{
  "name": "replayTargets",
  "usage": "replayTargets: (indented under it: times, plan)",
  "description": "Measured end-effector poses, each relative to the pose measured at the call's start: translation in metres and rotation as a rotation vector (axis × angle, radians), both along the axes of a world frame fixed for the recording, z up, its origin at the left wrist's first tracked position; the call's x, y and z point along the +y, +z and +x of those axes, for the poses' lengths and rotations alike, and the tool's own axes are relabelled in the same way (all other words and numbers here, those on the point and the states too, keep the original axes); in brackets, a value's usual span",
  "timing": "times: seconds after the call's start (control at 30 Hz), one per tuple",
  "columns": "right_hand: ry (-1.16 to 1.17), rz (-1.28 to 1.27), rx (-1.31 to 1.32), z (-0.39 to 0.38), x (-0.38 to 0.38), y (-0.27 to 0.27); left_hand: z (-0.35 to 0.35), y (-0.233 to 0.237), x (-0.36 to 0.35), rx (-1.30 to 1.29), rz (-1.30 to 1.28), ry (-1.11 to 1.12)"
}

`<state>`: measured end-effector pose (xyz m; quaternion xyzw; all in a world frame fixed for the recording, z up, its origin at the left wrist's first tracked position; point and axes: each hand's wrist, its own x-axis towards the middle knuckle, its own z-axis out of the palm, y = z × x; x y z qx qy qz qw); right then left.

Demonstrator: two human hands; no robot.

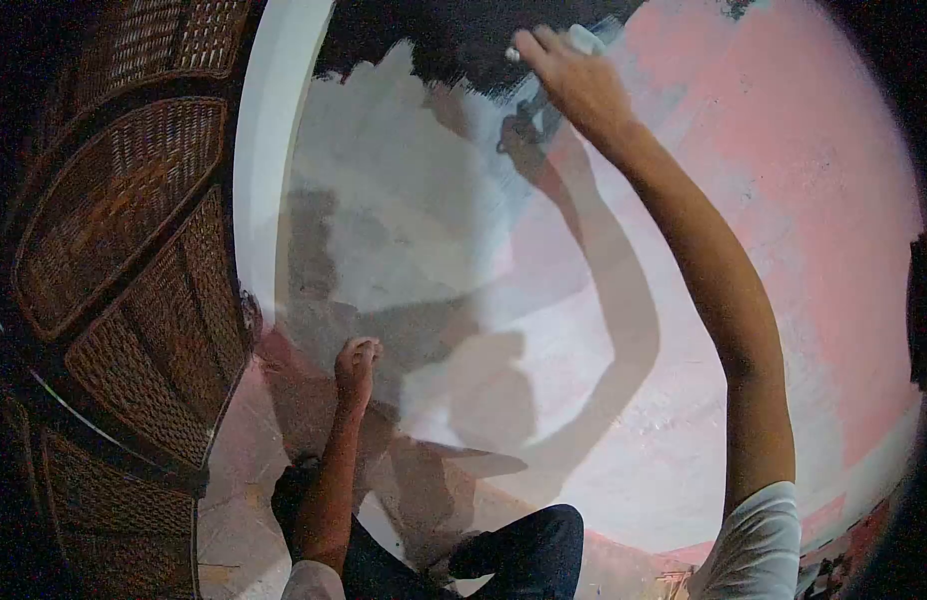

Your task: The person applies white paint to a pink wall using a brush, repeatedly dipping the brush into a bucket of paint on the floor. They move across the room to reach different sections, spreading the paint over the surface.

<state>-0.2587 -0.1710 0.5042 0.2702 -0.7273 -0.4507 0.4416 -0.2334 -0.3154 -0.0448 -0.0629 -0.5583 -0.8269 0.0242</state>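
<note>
My right hand is raised at the top of the view, fingers wrapped round a small whitish object, too small to identify. It is at the wall, near the ragged lower edge of a black painted area. Below that edge the wall is grey on the left and patchy pink and white on the right. Lower left, my left hand is held up with its fingers curled in; whether anything is inside is hidden.
Woven wicker panels in a dark frame stand at the left, beside a white vertical strip. My bent knees in dark trousers are above the floor. Shadows of my arms and head fall on the wall.
</note>
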Motion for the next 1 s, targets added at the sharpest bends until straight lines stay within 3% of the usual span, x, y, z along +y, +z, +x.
replayTargets:
  times: [0.1,0.2,0.3,0.37,0.43,0.5,0.6,0.63,0.67,0.7,0.77,0.8,0.93,1.0]
  plan:
    - [0.146,0.178,-0.179,-0.022,0.031,-0.060,0.001,-0.001,-0.001,-0.005,-0.006,-0.022]
    - [-0.010,-0.297,-0.742,0.000,-0.010,-0.079,-0.007,-0.017,0.004,0.032,0.015,-0.003]
    - [0.333,-0.487,-0.821,-0.010,-0.012,-0.053,-0.009,-0.020,-0.003,0.060,-0.034,0.031]
    - [0.181,-0.369,-0.543,-0.031,0.005,-0.016,-0.011,-0.026,-0.004,0.069,0.009,0.024]
    - [0.228,-0.356,-0.310,-0.015,0.002,0.027,-0.022,-0.047,0.000,0.078,0.152,-0.009]
    - [0.257,-0.203,-0.010,-0.004,-0.010,0.060,-0.022,-0.047,0.000,0.073,0.092,0.008]
    - [0.106,-0.089,0.087,-0.014,0.022,0.074,-0.015,-0.036,-0.006,0.049,0.026,0.019]
    - [0.057,-0.156,0.046,-0.024,0.030,0.052,-0.011,-0.030,-0.006,0.040,0.009,0.021]
    - [0.168,0.032,-0.100,-0.038,0.040,0.026,-0.007,-0.026,-0.007,0.047,0.012,0.021]
    - [-0.041,0.010,-0.285,-0.014,0.016,-0.010,-0.006,-0.021,-0.007,0.056,0.015,0.022]
    - [-0.134,0.079,-0.408,-0.013,0.010,-0.077,-0.004,-0.017,-0.006,0.084,-0.025,0.030]
    - [-0.141,-0.194,-0.683,-0.007,-0.006,-0.093,-0.004,-0.015,-0.006,0.102,-0.066,0.035]
    - [0.269,-0.555,-0.763,-0.033,-0.003,-0.077,-0.002,-0.017,-0.009,0.167,-0.132,0.069]
    - [0.298,-0.522,-0.665,-0.023,-0.001,-0.033,-0.016,-0.044,-0.008,0.130,-0.026,0.037]
